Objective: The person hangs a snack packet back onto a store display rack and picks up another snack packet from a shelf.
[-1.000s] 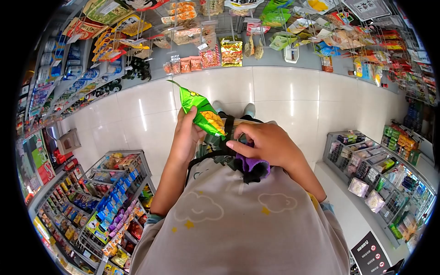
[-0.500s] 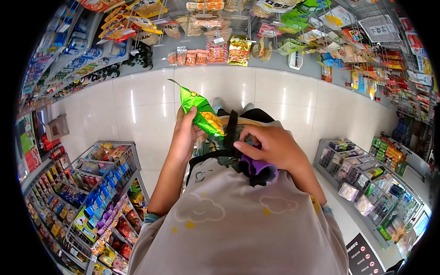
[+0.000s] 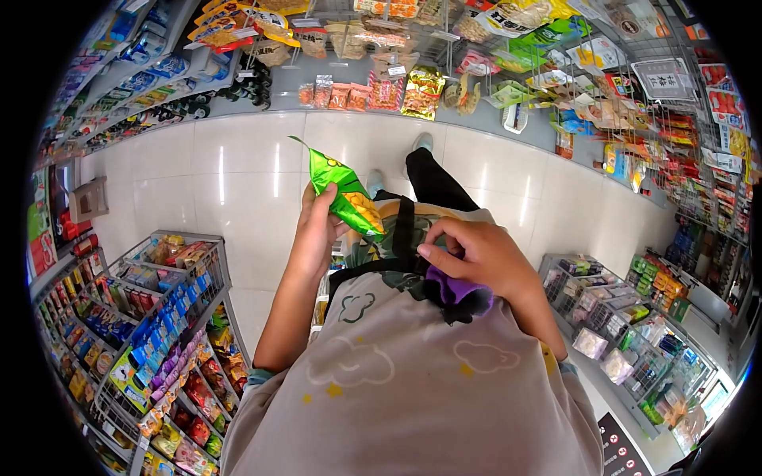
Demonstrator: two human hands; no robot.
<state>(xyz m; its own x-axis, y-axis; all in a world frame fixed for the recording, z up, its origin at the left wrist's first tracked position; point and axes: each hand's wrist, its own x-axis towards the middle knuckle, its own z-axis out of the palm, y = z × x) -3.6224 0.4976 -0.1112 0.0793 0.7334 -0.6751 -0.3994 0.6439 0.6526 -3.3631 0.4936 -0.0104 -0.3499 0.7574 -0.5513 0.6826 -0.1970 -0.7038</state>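
Note:
In the head view, my left hand (image 3: 315, 226) is closed around a bright green snack bag (image 3: 347, 195) with yellow pieces pictured on it. The bag is tilted and its thin top corner points up and left. My right hand (image 3: 468, 252) rests at my waist with its fingers curled, beside a black strap (image 3: 403, 230). What those fingers hold, if anything, is hidden. Just below the right hand, purple cloth with dark edges (image 3: 459, 293) lies against my grey shirt (image 3: 373, 397), which has cloud prints. A bag with a leaf pattern is partly visible behind the strap.
Pale floor tiles (image 3: 246, 174) lie ahead. Shelving with hanging snack packets (image 3: 422, 91) runs across the front and right. A wire snack rack (image 3: 171, 317) stands at left, and another rack (image 3: 611, 317) with packets at right, beside a white counter.
One foot has stepped forward toward the shelf and the view has shifted slightly. My left hand keeps the green snack bag, and my right hand stays at my waist.

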